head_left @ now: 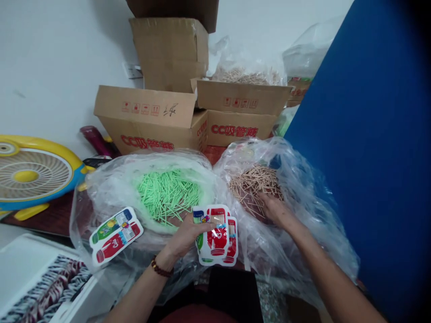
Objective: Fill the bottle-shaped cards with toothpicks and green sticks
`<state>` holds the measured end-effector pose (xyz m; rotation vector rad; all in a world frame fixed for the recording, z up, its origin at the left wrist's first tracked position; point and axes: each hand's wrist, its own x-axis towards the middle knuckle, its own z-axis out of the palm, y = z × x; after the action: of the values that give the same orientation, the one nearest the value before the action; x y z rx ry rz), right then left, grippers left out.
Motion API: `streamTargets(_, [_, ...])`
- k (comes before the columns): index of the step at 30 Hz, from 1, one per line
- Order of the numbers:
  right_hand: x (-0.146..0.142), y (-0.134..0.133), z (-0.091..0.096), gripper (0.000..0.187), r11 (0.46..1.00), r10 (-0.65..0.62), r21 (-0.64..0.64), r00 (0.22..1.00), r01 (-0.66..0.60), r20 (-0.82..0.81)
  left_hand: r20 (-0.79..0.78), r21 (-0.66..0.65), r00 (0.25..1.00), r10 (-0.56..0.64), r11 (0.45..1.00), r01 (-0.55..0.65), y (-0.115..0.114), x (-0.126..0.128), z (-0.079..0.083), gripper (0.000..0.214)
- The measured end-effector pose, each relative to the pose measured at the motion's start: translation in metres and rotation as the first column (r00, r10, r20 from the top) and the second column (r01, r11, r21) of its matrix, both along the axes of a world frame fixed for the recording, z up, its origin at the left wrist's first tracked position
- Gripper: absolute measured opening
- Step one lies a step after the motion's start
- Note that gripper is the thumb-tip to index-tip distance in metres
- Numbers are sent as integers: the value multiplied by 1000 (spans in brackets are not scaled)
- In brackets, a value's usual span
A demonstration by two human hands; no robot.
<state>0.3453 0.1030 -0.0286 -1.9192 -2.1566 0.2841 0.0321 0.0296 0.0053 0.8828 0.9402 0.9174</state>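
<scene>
My left hand is closed around a small stack of bottle-shaped candy packets, red and green with white edges, thumb on top. Thin tan straws show through the windows of the front packets. My right hand reaches into a plastic bag with a heap of tan candy straws. Its fingers are drawn together among the straws; how many they grip is hidden. Left of it, a heap of green candy straws lies in another opened clear bag. A separate green-and-red packet rests on that bag's front left.
Opened cardboard boxes with red print stand behind the bags, with a further bag of tan straws at the back. A yellow-blue fan is at left, above a white bin. A blue panel borders the right.
</scene>
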Motion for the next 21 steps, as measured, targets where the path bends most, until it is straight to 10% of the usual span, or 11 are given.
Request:
streamTargets(4, [-23,-9,18,59,998,64,21,916,-61,-396,-26,9,999,-41,999,42,-1,0,1,37])
streamTargets(7, [-56,-23,42,45,993,52,-18,566,-117,-823,-69,54,993,-97,993,101,-3,1,4,35])
streamTargets(11, [-96,-38,72,28,993,57,29,240,-117,-969,-107,90,984,-142,984,152,-5,2,12,34])
streamTargets(21, [-125,-46,79,19,986,161,148,218,-74,-962,-144,110,978,-149,980,166,-7,2,9,40])
